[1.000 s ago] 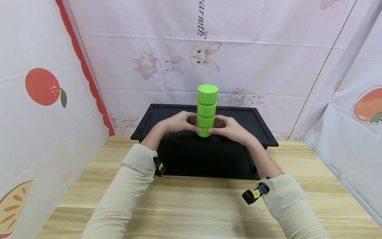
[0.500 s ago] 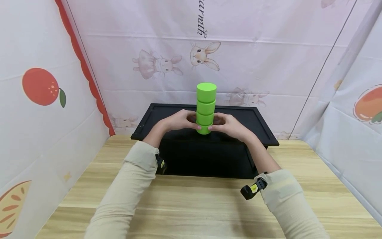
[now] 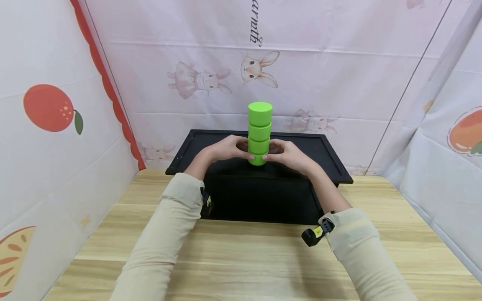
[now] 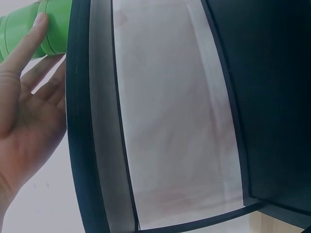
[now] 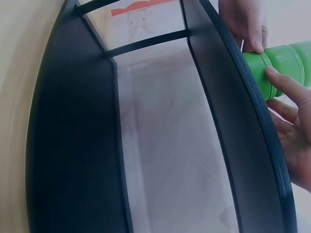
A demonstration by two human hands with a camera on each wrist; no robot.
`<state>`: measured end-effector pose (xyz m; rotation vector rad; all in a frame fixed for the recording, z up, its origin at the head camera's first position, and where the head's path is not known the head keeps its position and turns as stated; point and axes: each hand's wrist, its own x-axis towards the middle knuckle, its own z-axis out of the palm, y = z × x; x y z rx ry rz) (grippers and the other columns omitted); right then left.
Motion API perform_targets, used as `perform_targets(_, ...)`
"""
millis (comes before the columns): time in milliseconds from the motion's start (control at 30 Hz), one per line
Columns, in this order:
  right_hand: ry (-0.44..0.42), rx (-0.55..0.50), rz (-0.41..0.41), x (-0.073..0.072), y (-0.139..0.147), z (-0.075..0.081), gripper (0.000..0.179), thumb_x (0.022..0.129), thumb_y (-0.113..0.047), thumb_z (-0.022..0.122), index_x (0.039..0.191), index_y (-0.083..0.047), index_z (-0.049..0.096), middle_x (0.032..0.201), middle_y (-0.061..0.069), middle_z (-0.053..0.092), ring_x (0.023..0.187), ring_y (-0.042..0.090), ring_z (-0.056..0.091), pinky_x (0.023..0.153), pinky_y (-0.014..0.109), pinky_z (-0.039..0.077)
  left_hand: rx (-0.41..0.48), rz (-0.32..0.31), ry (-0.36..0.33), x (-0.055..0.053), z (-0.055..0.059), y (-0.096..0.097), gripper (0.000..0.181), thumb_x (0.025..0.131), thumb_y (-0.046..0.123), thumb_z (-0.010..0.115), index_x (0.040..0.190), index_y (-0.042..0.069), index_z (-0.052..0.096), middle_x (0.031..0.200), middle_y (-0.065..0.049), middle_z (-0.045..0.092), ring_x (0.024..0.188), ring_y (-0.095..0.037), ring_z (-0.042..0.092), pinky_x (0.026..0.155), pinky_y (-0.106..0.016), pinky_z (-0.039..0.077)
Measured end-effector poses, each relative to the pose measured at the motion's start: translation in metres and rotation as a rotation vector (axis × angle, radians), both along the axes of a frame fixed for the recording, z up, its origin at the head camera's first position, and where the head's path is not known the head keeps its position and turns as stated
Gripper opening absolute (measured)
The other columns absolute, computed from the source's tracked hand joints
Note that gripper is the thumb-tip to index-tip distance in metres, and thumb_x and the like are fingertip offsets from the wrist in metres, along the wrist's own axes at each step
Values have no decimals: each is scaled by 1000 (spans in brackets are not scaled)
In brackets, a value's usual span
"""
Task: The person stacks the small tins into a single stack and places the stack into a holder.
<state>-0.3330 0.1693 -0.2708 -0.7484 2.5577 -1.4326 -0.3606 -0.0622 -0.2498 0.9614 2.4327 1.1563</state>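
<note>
An upright stack of several bright green cylinders (image 3: 260,121) stands on the front part of a black shelf top (image 3: 316,154). My left hand (image 3: 229,148) holds the lower part of the stack from the left, its thumb on the front of the lowest piece. On the opposite side my right hand (image 3: 290,155) holds it the same way, with its fingers curved behind. In the right wrist view the right thumb touches a green cylinder (image 5: 286,63) just over the shelf's edge. The far side of the stack is hidden.
Below the shelf top is a dark space, and the left wrist view shows its open frame with a black panel (image 4: 282,97). A wooden table (image 3: 241,259) lies in front. Printed cloth walls (image 3: 308,75) enclose the back and both sides.
Both hands have moved the stack a little back from the shelf's front edge, and very slightly left. The forearms have followed. The stack stays upright.
</note>
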Motion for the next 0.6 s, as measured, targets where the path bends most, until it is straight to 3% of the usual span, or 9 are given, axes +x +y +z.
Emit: perform_targets(600, -18, -17, -15, -13, -3, -3, 54, 86, -24, 66, 133, -6, 45, 126, 12, 50, 112, 24, 50, 92, 41, 42, 8, 27, 2, -14, -7, 1, 50, 87, 17, 66, 131, 2, 47, 122, -12, 55, 108, -21, 54, 86, -32, 46)
